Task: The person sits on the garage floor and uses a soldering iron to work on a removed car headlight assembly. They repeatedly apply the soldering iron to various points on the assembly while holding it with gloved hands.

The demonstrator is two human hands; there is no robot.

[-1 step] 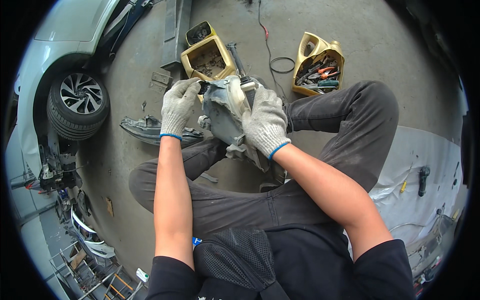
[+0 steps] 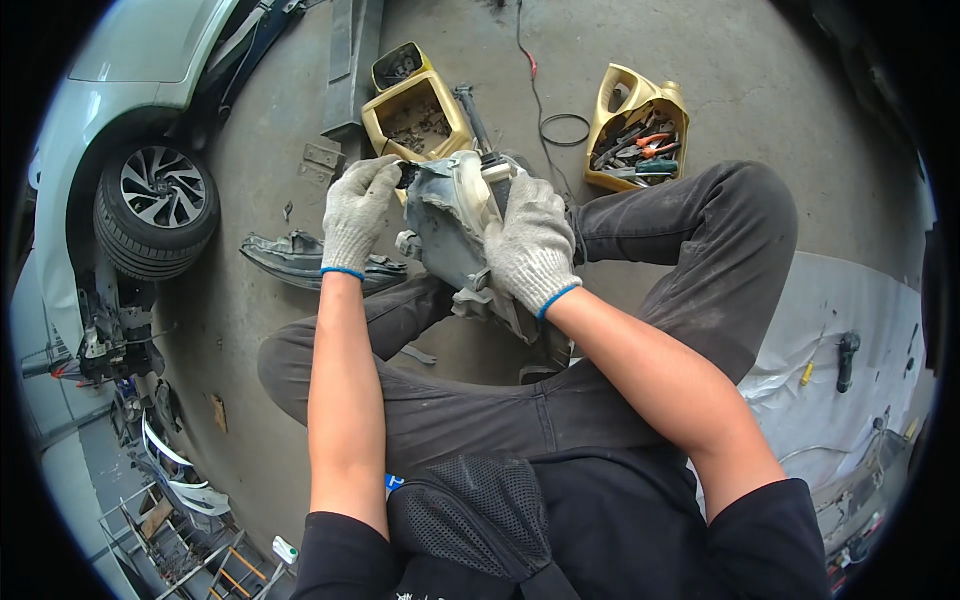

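Note:
A bulky grey plastic car part point(image 2: 440, 225), with a cream-coloured section at its top, is held tilted between my gloved hands above my crossed legs. My left hand point(image 2: 356, 210) has its fingers closed at a small black piece point(image 2: 408, 172) on the part's upper left corner. My right hand point(image 2: 532, 240) grips the part's right side, near a dark piece at the top. Another long grey lamp-like part point(image 2: 285, 262) lies on the floor beyond my left forearm.
A white car with a wheel point(image 2: 160, 200) is at left. Ahead are cut yellow jugs point(image 2: 440, 87) of small hardware, a tool-filled jug point(image 2: 610, 110), a grey beam point(image 2: 345, 65) and a cable point(image 2: 535, 85). A white sheet point(image 2: 830, 300) with tools lies right; frames and panels point(image 2: 180, 490) lower left.

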